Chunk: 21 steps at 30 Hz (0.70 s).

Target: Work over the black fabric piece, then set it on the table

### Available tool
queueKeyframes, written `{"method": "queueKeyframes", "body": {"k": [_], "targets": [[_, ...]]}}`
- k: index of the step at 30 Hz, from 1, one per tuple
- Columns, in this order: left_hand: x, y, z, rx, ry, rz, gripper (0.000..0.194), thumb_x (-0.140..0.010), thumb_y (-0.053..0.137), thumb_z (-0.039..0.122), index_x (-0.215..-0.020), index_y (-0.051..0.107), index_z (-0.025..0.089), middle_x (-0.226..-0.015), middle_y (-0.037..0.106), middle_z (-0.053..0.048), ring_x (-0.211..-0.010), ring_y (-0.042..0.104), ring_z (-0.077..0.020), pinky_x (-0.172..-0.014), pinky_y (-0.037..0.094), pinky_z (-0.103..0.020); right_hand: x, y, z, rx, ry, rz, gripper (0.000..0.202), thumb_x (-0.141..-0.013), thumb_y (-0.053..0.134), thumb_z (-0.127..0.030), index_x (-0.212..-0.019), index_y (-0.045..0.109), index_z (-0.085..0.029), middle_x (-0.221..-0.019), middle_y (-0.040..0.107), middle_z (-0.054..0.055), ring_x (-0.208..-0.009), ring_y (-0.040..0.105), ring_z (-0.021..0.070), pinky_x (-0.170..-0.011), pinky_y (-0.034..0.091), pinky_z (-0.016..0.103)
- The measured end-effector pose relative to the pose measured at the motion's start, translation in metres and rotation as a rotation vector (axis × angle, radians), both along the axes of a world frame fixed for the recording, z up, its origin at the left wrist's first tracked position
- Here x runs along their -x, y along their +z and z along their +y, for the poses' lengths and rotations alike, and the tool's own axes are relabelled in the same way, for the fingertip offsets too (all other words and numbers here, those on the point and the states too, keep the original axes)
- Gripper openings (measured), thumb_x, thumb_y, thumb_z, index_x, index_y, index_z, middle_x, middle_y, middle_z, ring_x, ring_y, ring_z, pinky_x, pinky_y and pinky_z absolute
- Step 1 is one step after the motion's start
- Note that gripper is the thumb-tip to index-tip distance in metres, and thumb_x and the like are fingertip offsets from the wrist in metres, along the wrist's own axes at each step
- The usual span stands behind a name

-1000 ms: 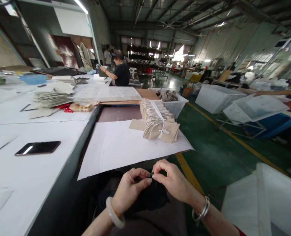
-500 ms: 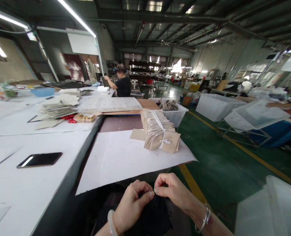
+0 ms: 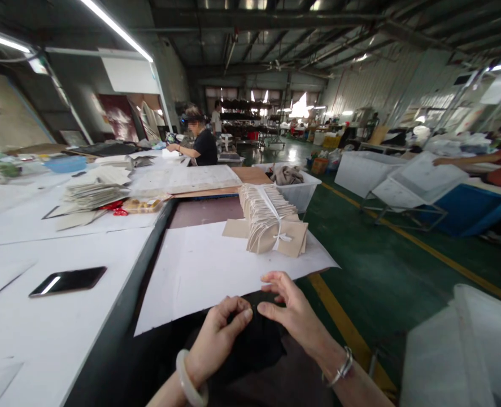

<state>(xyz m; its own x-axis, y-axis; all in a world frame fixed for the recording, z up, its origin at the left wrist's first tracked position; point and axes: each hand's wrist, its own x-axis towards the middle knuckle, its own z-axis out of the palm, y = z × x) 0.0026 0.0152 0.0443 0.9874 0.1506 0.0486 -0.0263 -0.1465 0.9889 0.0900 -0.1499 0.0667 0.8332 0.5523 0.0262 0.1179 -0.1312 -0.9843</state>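
Your left hand point(image 3: 220, 339) is pinched shut above the dark cloth point(image 3: 261, 345), perhaps steadying it, contents hidden; your right hand point(image 3: 297, 319) has parted fingers, nothing visibly gripped; beyond, a white tie point(image 3: 281, 236) apparently binds the beige bundle point(image 3: 261, 209) against spreading.

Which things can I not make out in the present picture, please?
- Head view: whether the left hand pinches anything; its own fingers hide this.
- Head view: where the dark cloth ends; it blends into shadow.
- Head view: the whole near white bin; the right and bottom edges cut it off.
- Head view: goods on the distant racks; too small.
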Motion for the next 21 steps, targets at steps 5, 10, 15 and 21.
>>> {"method": "queueKeyframes", "body": {"k": [5, 10, 15, 21], "targets": [[0.005, 0.015, 0.019, 0.099, 0.017, 0.068, 0.041, -0.081, 0.068, 0.054, -0.078, 0.065, 0.013, -0.075, 0.059, -0.003, -0.073, 0.047, -0.0165, -0.071, 0.039, -0.029, 0.014, -0.016, -0.003, -0.017, -0.071, 0.014, 0.039, -0.077, 0.065, -0.046, -0.104, 0.06, -0.019, -0.119, 0.062, 0.008, -0.117, 0.054, 0.025, -0.098, 0.037, 0.041], [0.009, 0.027, 0.027, 0.065, 0.05, 0.073, 0.041, -0.079, 0.071, 0.053, -0.083, 0.068, 0.012, -0.081, 0.065, -0.006, -0.077, 0.052, -0.0179, -0.073, 0.041, -0.028, 0.038, -0.023, 0.007, -0.117, -0.144, -0.023, 0.031, -0.08, 0.064, -0.047, -0.091, 0.058, -0.018, -0.12, 0.06, 0.009, -0.115, 0.054, 0.0257, -0.098, 0.038, 0.04], [0.012, 0.032, 0.027, 0.012, 0.037, 0.11, 0.048, -0.08, 0.067, 0.06, -0.078, 0.057, 0.014, -0.064, 0.045, 0.003, -0.056, 0.036, -0.0089, -0.051, 0.029, -0.022, 0.054, -0.025, 0.021, -0.119, -0.266, -0.137, 0.023, -0.083, 0.064, -0.041, -0.084, 0.06, -0.018, -0.117, 0.06, 0.007, -0.109, 0.056, 0.0218, -0.092, 0.042, 0.033], [0.017, 0.035, 0.03, 0.121, -0.018, 0.191, 0.051, -0.081, 0.066, 0.064, -0.088, 0.053, 0.015, -0.054, 0.054, 0.003, -0.045, 0.044, -0.0086, -0.042, 0.032, -0.017, 0.052, -0.029, 0.03, -0.119, -0.354, -0.325, 0.011, -0.088, 0.061, -0.03, -0.088, 0.061, -0.019, -0.104, 0.063, 0.004, -0.098, 0.059, 0.016, -0.084, 0.046, 0.026]]}}
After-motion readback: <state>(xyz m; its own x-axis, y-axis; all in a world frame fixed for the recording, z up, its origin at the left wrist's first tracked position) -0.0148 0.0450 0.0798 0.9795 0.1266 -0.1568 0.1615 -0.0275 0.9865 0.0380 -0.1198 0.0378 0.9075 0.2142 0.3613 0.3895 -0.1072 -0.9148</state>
